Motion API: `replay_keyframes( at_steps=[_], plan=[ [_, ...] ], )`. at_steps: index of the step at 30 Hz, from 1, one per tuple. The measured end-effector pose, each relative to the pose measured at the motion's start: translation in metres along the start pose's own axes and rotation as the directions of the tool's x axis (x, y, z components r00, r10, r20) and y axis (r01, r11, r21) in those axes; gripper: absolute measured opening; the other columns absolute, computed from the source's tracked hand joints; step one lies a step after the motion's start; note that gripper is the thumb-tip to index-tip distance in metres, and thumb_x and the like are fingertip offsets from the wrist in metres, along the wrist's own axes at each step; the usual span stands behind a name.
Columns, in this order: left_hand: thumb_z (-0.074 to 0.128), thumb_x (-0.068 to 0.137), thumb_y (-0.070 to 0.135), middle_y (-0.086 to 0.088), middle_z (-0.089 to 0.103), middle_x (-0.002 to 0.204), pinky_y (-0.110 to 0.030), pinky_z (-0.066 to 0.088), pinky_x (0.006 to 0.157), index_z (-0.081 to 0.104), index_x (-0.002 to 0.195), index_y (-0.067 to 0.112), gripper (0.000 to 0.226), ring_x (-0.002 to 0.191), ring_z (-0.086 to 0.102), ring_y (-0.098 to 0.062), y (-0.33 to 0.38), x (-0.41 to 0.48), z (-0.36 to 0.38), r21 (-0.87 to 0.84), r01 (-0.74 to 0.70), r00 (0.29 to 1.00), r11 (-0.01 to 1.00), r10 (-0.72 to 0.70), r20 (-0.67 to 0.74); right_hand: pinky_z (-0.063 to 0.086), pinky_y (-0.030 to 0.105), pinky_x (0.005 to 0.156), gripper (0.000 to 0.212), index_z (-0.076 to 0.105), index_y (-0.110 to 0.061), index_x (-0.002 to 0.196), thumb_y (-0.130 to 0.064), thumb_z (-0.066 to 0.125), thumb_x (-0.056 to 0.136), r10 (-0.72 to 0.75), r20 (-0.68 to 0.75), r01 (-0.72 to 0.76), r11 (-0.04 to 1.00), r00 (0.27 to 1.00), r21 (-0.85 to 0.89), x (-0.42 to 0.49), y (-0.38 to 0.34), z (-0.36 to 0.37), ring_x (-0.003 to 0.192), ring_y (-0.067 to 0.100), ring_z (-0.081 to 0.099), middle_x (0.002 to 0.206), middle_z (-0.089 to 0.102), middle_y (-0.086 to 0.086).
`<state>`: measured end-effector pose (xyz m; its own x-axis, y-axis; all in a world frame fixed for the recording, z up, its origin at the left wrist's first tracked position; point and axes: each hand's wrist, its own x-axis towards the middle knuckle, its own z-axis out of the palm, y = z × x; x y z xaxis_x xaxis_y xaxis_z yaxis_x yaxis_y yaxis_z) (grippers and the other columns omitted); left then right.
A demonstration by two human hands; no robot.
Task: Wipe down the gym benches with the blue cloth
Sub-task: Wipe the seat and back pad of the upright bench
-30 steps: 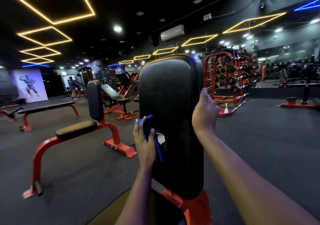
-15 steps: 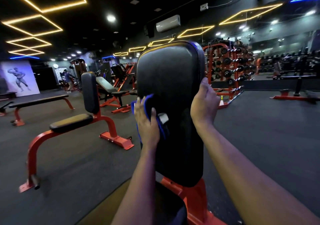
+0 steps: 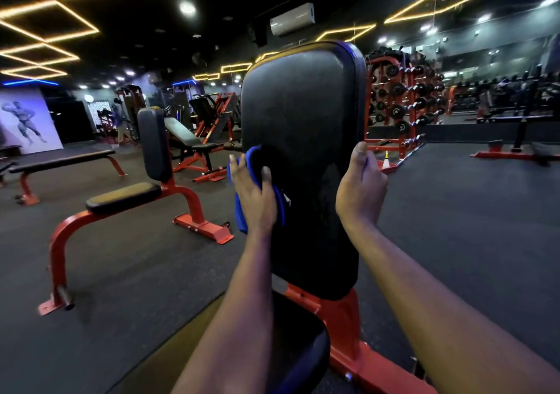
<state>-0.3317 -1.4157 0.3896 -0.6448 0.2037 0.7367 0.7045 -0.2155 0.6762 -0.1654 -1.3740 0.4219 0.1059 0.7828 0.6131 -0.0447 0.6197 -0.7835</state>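
You stand in a dark gym hall with a black rubber floor spreading out on all sides and yellow square light strips glowing on the black ceiling. The biggest thing before you is the upright black back pad of the bench you are working on, standing tall on its red frame, with the black seat pad low in front of it between your forearms. Off to your left a second bench of the same make, red-framed with an upright pad, stands well apart on the floor, and beyond it a flat bench and an incline bench. To your right, behind the back pad, a red dumbbell rack is loaded with dark dumbbells, and a small orange cone sits by its foot. A white air conditioner hangs high on the far wall, and a poster of a flexing figure shows at far left. Your right hand grips the right edge of the back pad, thumb on the front face and fingers curled round behind. Your left hand lies flat with fingers spread over the blue cloth, pressing it against the left edge of the back pad at about mid-height; the cloth is bunched under your palm and folds show above and below your hand.
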Motion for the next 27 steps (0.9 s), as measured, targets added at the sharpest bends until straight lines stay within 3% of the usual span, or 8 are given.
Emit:
replay_keyframes(
  at_steps=[5, 10, 13, 17, 19, 23, 27],
  plan=[
    [0.045, 0.096, 0.037, -0.002, 0.019, 0.161, -0.029, 0.010, 0.122, 0.031, 0.149, 0.019, 0.058, 0.150, 0.010, -0.011, -0.061, -0.090, -0.011, -0.040, 0.118, 0.992, 0.992, -0.119, -0.029, 0.028, 0.025, 0.047, 0.049, 0.050, -0.017, 0.077, -0.052, 0.028, 0.103, -0.009, -0.026, 0.009, 1.000, 1.000, -0.002, -0.002, 0.004, 0.004, 0.051, 0.007, 0.043, 0.055, 0.043, -0.009],
    [0.042, 0.096, 0.038, -0.003, 0.014, 0.162, -0.040, 0.008, 0.123, 0.029, 0.151, 0.013, 0.062, 0.150, 0.006, -0.013, -0.064, -0.106, -0.018, 0.011, 0.248, 0.969, 0.969, -0.248, 0.011, 0.027, 0.019, 0.046, 0.048, 0.053, -0.015, 0.079, -0.050, 0.030, 0.104, -0.020, -0.035, 0.020, 1.000, 0.999, -0.011, -0.001, -0.001, 0.002, 0.051, 0.004, 0.045, 0.056, 0.044, -0.009],
    [0.044, 0.101, 0.029, -0.004, 0.016, 0.162, -0.038, 0.009, 0.122, 0.025, 0.152, 0.010, 0.058, 0.150, 0.008, -0.015, -0.032, -0.067, -0.012, -0.061, 0.167, 0.986, 0.984, -0.166, 0.011, 0.030, 0.016, 0.043, 0.047, 0.052, -0.016, 0.078, -0.048, 0.030, 0.104, -0.041, -0.040, 0.041, 0.999, 0.998, 0.006, 0.000, 0.000, 0.001, 0.051, 0.000, 0.047, 0.055, 0.043, -0.008],
    [0.046, 0.100, 0.033, -0.006, 0.013, 0.163, -0.024, 0.007, 0.120, 0.022, 0.153, 0.008, 0.063, 0.150, 0.008, -0.014, 0.031, 0.004, 0.004, -0.060, -0.037, 0.999, 0.998, 0.037, 0.002, 0.030, 0.016, 0.043, 0.045, 0.048, -0.021, 0.073, -0.050, 0.031, 0.103, -0.023, -0.032, 0.023, 1.000, 0.999, 0.014, -0.001, 0.001, 0.002, 0.049, -0.001, 0.046, 0.053, 0.041, -0.009],
    [0.046, 0.099, 0.039, -0.004, 0.008, 0.164, -0.035, 0.006, 0.121, 0.024, 0.153, 0.013, 0.064, 0.150, 0.005, -0.014, 0.035, 0.010, 0.010, 0.014, -0.035, 0.999, 0.999, 0.035, -0.003, 0.030, 0.015, 0.043, 0.045, 0.046, -0.023, 0.072, -0.051, 0.031, 0.103, -0.020, -0.026, 0.020, 1.000, 0.999, 0.016, 0.000, 0.001, 0.002, 0.048, -0.001, 0.045, 0.053, 0.040, -0.010],
    [0.044, 0.096, 0.042, -0.002, 0.003, 0.164, -0.058, 0.000, 0.117, 0.027, 0.153, 0.017, 0.064, 0.151, 0.003, -0.016, -0.003, -0.048, 0.007, 0.072, 0.165, 0.985, 0.984, -0.161, -0.067, 0.032, 0.014, 0.043, 0.044, 0.049, -0.018, 0.076, -0.048, 0.031, 0.104, -0.024, -0.038, 0.024, 1.000, 0.999, 0.019, -0.001, 0.001, 0.002, 0.050, -0.003, 0.047, 0.053, 0.041, -0.008],
    [0.047, 0.101, 0.031, -0.001, 0.004, 0.164, -0.053, 0.002, 0.118, 0.025, 0.153, 0.018, 0.058, 0.151, 0.000, -0.014, -0.025, -0.106, -0.004, 0.047, 0.384, 0.922, 0.922, -0.381, -0.069, 0.032, 0.014, 0.044, 0.045, 0.052, -0.016, 0.078, -0.047, 0.032, 0.104, -0.017, -0.044, 0.017, 1.000, 0.999, 0.017, -0.001, 0.000, 0.002, 0.052, -0.005, 0.049, 0.054, 0.043, -0.008]
  ],
)
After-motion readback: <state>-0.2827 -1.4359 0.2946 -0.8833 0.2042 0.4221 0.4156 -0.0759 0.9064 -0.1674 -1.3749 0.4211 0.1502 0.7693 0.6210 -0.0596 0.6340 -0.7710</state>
